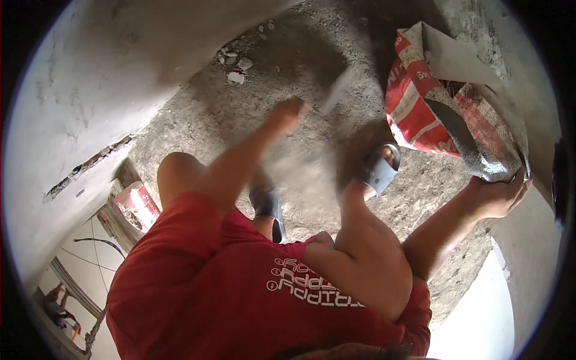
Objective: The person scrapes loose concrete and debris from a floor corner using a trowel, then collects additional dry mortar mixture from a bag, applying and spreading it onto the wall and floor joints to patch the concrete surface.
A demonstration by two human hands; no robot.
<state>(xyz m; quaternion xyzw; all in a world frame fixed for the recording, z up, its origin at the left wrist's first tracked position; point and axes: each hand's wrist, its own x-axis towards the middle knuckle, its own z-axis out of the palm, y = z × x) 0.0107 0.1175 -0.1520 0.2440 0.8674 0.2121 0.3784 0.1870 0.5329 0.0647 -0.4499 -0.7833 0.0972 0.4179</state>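
Note:
My right hand (504,195) is closed around the rim of a red and white woven sack (420,114), which leans by the wall on the right with its mouth partly open. Grey dust coats the inner side of the sack near that hand. Over the bare ground in front of me, my left hand (289,115) is curled closed and smeared by motion. Just beyond its fingers is a pale, flat, blurred thing (339,90), too smeared to name; whether the hand holds it is not clear.
Pale rubble pieces (237,71) lie at the foot of the left wall (114,78). Dark slide sandals (381,171) are on my feet, on the rough ground. A second red and white sack (138,206) rests behind my left knee. Another person (57,307) shows at the lower left.

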